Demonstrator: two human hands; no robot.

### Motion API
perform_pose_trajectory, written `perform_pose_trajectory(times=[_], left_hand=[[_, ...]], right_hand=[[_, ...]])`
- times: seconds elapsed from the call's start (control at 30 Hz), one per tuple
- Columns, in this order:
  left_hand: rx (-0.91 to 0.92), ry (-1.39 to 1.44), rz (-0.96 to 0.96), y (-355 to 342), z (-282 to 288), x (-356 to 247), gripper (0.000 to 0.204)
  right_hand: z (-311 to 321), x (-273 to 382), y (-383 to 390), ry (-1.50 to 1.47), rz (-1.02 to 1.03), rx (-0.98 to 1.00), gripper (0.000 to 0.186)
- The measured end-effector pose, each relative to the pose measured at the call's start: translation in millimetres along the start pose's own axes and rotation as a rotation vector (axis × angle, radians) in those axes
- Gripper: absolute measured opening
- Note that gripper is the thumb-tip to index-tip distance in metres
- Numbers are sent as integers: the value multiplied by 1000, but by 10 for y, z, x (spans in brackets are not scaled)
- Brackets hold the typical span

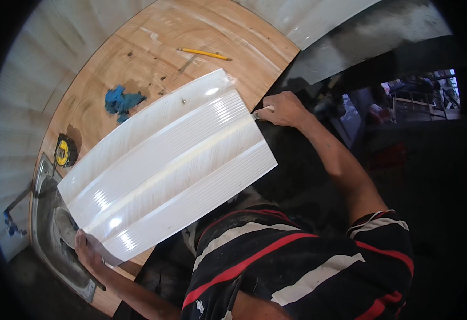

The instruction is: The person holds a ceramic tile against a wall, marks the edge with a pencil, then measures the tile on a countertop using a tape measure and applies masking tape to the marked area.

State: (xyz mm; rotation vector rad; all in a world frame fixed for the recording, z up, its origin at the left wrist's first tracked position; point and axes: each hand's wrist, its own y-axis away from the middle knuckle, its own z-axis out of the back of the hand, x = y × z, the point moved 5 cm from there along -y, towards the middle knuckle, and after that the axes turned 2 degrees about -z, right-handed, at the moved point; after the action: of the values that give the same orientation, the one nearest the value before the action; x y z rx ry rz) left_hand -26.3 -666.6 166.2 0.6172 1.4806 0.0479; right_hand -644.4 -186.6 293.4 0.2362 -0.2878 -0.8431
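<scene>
A glossy white panel point(164, 170), with ribbed bands and faint beige streaks, lies tilted across the wooden counter point(100, 69), its near side reaching past the counter's edge. My left hand point(89, 250) grips the panel's lower left end, fingers at its edge beside the steel sink. At the panel's right end, my right hand point(282, 109) is closed on a small pale object against the edge; what it is I cannot make out. Beyond the panel lie a yellow pencil point(204, 54), crumpled blue material point(120, 100) and a yellow-and-black tape measure point(65, 150).
The steel sink point(44, 208) sits in the counter at left, with a blue-handled tap point(12, 221) on the pale wall beside it. A pale panelled surface borders the back right. Right of the counter is a dark drop, with a doorway point(414, 96) showing cluttered things beyond.
</scene>
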Motion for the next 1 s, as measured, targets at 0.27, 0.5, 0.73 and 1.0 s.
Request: perform_pose_trajectory(times=[0.27,0.5,0.73,1.0], left_hand=[[54,124,-129,-40,198,115,25],[-20,35,-66,89,-194,-271,12],[11,11,52,-14,73,38,35],[-331,-1052,-709,458,-1248,-967,32]], right_hand=[[-517,-174,-50,-221,162,-142,40],[-652,-441,-55,-365,127,-43,37],[-707,-153,-207,-613,95,171,39],[-738,-218,-12,-919,-113,250,34]])
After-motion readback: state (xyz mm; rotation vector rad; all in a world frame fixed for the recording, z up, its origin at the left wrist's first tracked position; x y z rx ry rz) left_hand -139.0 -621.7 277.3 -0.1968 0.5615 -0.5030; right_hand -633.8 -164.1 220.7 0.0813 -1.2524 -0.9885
